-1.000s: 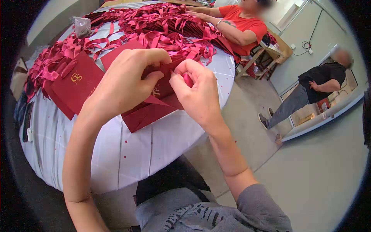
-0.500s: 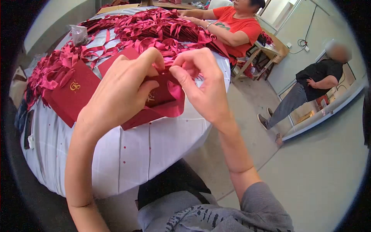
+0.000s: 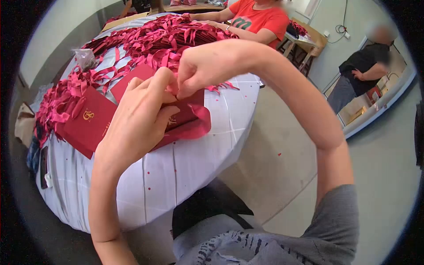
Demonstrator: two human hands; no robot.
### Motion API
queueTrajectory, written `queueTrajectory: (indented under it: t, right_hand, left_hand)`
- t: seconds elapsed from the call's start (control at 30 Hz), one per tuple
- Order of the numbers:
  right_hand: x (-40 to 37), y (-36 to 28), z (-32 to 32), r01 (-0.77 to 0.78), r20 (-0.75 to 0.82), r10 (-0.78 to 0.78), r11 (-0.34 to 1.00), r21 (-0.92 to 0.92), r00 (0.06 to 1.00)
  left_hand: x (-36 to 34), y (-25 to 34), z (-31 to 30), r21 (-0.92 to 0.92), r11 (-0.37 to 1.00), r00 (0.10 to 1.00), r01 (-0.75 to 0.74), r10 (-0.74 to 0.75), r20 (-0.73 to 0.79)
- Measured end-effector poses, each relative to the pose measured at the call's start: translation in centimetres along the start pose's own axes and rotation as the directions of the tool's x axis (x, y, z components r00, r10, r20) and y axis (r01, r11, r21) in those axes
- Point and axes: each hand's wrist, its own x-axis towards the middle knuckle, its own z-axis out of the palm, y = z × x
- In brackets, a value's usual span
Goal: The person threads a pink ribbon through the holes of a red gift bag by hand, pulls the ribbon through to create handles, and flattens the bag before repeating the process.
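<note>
A dark red paper gift bag (image 3: 187, 110) with gold print lies tilted under my hands, near the table's front edge. My left hand (image 3: 137, 112) is closed on its top edge, thumb on the printed face. My right hand (image 3: 205, 66) bends over from above, its fingers pinched against my left fingertips on what looks like the bag's ribbon; the pinch point is mostly hidden. A loop of shiny red ribbon (image 3: 202, 123) hangs off the bag's right side. Left of my left hand lies another red bag (image 3: 88, 117) with a gold emblem.
Red bags with tangled ribbons (image 3: 172, 37) are heaped along the back of the white-covered table (image 3: 159, 194). A clear plastic bag (image 3: 85, 59) stands at the left. A person in a red shirt (image 3: 260, 20) works at the far side; another person in black (image 3: 364, 64) stands at right.
My right hand has moved left and turned over, its elbow swinging outward, so its fingers now meet my left fingertips from above. The left hand keeps its hold on the bag.
</note>
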Motion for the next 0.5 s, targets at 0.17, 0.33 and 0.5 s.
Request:
queueTrajectory:
  t: [0.17,0.33,0.5]
  right_hand:
    - [0.4,0.7,0.0,-0.049,0.017,0.047,0.977,0.206,0.999]
    - [0.6,2.4,2.9,-0.035,-0.201,0.127,0.914,0.405,0.971]
    - [1.2,3.3,5.1,0.163,-0.420,0.152,0.765,0.623,0.895]
  left_hand:
    - [0.0,0.6,-0.2,-0.033,0.997,0.998,0.063,-0.062,0.028]
    - [0.2,0.3,0.2,-0.119,0.991,0.998,0.061,-0.062,-0.005]
    - [0.3,-0.2,0.5,-0.135,0.978,0.988,0.157,-0.158,0.004]
